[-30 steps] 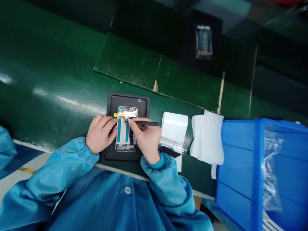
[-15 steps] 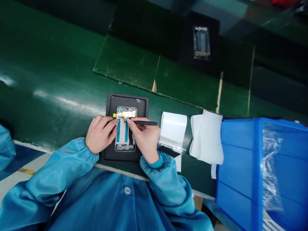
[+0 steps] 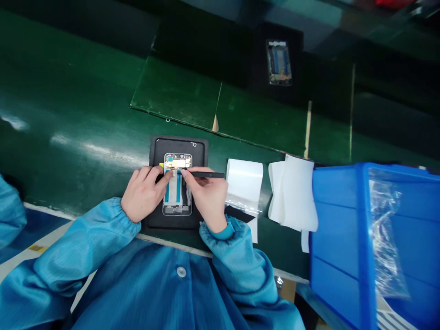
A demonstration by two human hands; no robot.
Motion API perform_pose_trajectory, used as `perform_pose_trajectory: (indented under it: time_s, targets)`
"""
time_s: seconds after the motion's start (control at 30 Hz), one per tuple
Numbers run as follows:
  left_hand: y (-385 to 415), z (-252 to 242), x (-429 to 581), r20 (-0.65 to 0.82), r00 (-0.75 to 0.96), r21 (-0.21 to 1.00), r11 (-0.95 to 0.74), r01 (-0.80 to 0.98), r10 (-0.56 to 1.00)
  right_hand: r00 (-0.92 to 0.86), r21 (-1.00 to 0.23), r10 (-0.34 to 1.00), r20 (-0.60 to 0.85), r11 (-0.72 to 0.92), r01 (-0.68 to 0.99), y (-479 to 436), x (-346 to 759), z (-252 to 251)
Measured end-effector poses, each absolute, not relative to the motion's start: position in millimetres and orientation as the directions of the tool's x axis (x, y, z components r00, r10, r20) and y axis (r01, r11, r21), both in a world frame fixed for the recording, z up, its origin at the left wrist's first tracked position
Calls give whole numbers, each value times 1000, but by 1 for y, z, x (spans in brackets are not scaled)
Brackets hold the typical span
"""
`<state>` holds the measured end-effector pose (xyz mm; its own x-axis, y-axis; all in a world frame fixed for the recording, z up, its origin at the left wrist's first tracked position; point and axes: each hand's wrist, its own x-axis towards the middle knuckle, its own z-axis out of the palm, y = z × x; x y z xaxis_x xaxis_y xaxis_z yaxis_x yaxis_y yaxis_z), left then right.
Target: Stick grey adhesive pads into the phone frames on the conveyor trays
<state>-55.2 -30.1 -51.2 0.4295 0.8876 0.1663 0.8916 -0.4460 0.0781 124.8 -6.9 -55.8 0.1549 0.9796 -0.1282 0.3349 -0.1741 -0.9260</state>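
Note:
A phone frame (image 3: pixel 177 192) with two blue strips lies face up in a black tray (image 3: pixel 156 156) on the green bench. My left hand (image 3: pixel 142 199) rests on the tray's left side, fingers curled, fingertips pressing the frame's upper left edge. My right hand (image 3: pixel 208 197) pinches a thin black tool (image 3: pixel 206 174), its tip touching the upper part of the frame near the gold board. Both arms wear blue smock sleeves.
White film sheets (image 3: pixel 244 185) and a second white stack (image 3: pixel 294 195) lie right of the tray. A blue plastic bin (image 3: pixel 343 220) with a clear bag stands at far right. Another phone frame (image 3: pixel 279 62) sits on a dark tray at the back. A green mat (image 3: pixel 178 91) covers the middle.
My hands have stayed nearly still on the frame; my left fingertips have crept slightly right toward the tool tip. The view has shifted a little.

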Motion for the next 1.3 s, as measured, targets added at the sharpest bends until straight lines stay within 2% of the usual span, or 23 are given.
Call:
perform_pose_trajectory:
  time_s: [0.23,0.4,0.57,1.03,1.2,1.3]
  targets:
    - [-25,-50,-58,149,497,75,-511,856,855,209,-950,962,-174,-220,223,-23,137,-40]
    - [-22,-53,-67,213,554,106,-582,806,805,212,-950,961,-180,-225,215,-39,145,-34]
    - [-28,-55,-66,279,471,164,-525,835,837,200,-954,966,-163,-206,216,-55,156,-33]
    - [-27,-45,-54,75,471,-16,-472,882,879,101,-965,972,-210,-223,137,-75,166,-51]
    - [-30,-51,-54,130,447,34,-455,890,885,86,-972,977,-194,-203,116,-79,169,-51]
    - [-31,-52,-53,149,438,13,-445,896,887,69,-976,981,-180,-187,108,-80,170,-51]
